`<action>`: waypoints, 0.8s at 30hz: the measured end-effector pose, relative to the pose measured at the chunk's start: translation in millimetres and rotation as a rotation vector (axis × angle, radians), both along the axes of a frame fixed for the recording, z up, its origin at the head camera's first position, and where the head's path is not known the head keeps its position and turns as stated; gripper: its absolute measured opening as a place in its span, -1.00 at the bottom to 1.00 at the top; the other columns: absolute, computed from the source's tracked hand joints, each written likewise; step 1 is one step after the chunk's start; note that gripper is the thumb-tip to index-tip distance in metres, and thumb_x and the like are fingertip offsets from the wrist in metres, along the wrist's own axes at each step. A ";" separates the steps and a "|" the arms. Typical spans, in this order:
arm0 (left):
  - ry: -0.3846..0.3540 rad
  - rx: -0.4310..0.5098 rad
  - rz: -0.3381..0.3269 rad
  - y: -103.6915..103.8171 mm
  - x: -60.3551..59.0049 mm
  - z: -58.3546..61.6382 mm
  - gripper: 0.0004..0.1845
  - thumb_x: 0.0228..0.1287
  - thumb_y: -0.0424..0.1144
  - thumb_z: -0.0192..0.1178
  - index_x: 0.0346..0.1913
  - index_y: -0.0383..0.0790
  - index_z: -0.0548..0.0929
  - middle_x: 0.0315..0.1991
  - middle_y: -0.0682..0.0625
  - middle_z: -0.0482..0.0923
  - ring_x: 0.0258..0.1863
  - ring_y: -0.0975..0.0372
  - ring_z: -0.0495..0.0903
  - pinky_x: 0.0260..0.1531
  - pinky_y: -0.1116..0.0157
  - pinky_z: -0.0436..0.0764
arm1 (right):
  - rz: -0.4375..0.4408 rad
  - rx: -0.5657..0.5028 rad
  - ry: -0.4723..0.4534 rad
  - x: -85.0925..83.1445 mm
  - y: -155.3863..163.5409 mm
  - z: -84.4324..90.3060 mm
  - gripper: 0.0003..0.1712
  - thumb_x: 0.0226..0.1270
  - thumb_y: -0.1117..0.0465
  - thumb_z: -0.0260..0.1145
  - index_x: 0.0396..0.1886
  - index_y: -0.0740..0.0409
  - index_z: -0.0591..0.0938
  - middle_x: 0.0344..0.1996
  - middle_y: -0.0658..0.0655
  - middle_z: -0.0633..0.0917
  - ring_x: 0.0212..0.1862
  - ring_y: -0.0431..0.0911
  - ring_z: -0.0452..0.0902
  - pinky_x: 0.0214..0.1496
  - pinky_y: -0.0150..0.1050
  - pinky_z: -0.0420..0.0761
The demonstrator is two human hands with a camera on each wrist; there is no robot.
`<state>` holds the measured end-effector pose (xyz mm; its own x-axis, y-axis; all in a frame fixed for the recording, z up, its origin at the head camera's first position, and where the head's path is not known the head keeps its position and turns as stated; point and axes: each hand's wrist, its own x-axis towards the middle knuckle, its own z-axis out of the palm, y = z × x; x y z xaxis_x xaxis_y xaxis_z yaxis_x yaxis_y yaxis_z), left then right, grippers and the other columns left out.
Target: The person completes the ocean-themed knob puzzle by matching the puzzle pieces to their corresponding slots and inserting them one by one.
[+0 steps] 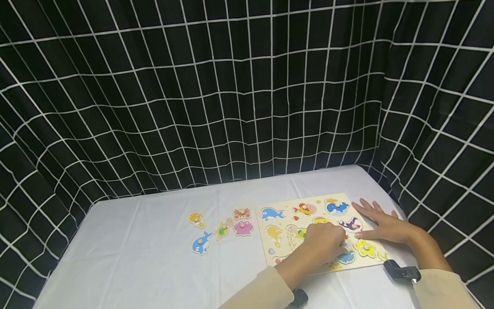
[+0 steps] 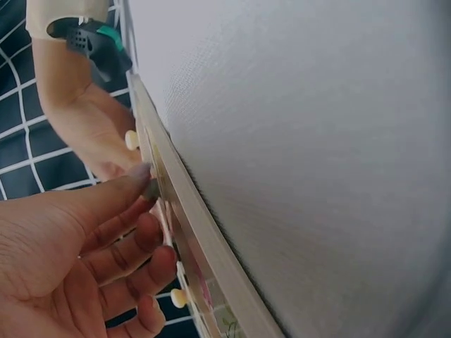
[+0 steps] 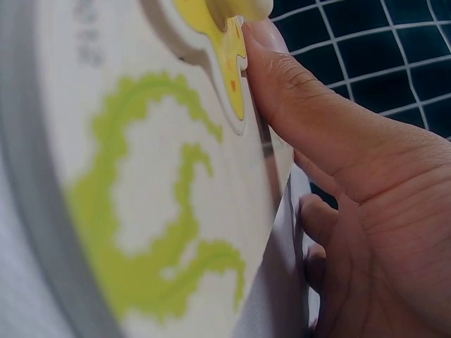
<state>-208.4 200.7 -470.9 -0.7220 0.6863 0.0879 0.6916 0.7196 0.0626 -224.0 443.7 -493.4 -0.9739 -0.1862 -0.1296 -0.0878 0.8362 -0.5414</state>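
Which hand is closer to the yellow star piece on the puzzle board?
Right. The right hand lies flat, its thumb touching the yellow star piece. The left hand rests on the puzzle board just left of it.

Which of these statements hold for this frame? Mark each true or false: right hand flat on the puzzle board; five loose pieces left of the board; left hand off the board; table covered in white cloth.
1. The right hand lies flat with straight fingers on the puzzle board. True.
2. Five loose animal pieces lie on the table left of the board. True.
3. The left hand rests on the table away from the board. False: it is over the board's middle, fingers curled down on it.
4. The tablecloth is black. False: it is white.
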 end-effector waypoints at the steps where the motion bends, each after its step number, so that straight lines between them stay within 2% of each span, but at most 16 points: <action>1: 0.000 -0.001 0.003 0.1 0.2 0.2 -0.81 0.15 0.20 0.41 -0.31 0.25 0.74 -0.57 0.38 0.57 -0.64 0.49 0.36 -0.54 0.45 0.35 | 0.001 -0.001 -0.001 -0.4 -0.2 0.2 0.14 0.17 -0.19 0.46 0.60 0.11 0.13 0.57 0.45 -0.11 0.53 0.48 -0.47 0.27 0.58 -0.50; 8: -0.014 0.008 0.009 -0.7 -0.3 -1.2 -0.82 0.14 0.19 0.41 -0.32 0.25 0.74 -0.56 0.38 0.57 -0.63 0.50 0.36 -0.54 0.45 0.35 | 0.002 -0.009 0.005 -1.1 0.2 -1.9 0.15 0.16 -0.19 0.47 0.61 0.11 0.13 0.57 0.46 -0.12 0.53 0.48 -0.47 0.26 0.58 -0.51; 13: -0.097 0.038 0.030 -6.1 -2.0 -5.8 -0.86 0.19 0.17 0.39 -0.32 0.27 0.76 -0.56 0.40 0.54 -0.56 0.49 0.39 -0.45 0.41 0.38 | 0.012 -0.015 0.006 -1.7 -2.0 -2.6 0.14 0.17 -0.18 0.47 0.60 0.11 0.14 0.57 0.45 -0.11 0.53 0.48 -0.47 0.26 0.58 -0.51; 16: -0.175 0.059 0.039 -12.2 -3.5 -5.4 -0.85 0.21 0.17 0.38 -0.23 0.30 0.77 -0.42 0.42 0.63 -0.44 0.51 0.46 -0.31 0.39 0.46 | 0.016 -0.020 0.007 -0.9 -3.4 -1.6 0.13 0.18 -0.16 0.47 0.60 0.12 0.13 0.57 0.48 -0.12 0.52 0.50 -0.47 0.25 0.58 -0.51; 19: -0.231 0.061 0.018 -19.9 -4.6 -1.0 -0.78 0.22 0.20 0.37 -0.11 0.34 0.77 -0.21 0.45 0.68 -0.25 0.54 0.54 -0.10 0.37 0.52 | 0.014 -0.020 0.005 0.0 -3.2 -0.1 0.14 0.18 -0.17 0.47 0.60 0.13 0.12 0.56 0.48 -0.13 0.51 0.51 -0.48 0.25 0.58 -0.52; 22: -0.228 0.046 -0.035 -30.2 -6.8 4.7 -0.70 0.23 0.23 0.35 0.01 0.37 0.74 -0.07 0.47 0.67 -0.06 0.56 0.57 0.04 0.38 0.50 | 0.017 -0.026 0.008 0.5 -2.9 1.3 0.14 0.18 -0.16 0.47 0.60 0.15 0.13 0.56 0.49 -0.13 0.51 0.51 -0.48 0.25 0.58 -0.52; 24: -0.206 0.040 -0.069 -38.5 -8.6 8.8 -0.68 0.26 0.23 0.33 0.06 0.37 0.73 -0.04 0.47 0.66 -0.08 0.57 0.57 0.00 0.42 0.48 | 0.021 -0.029 0.012 0.6 -2.7 1.5 0.14 0.18 -0.16 0.47 0.60 0.16 0.13 0.56 0.49 -0.12 0.51 0.52 -0.48 0.24 0.59 -0.52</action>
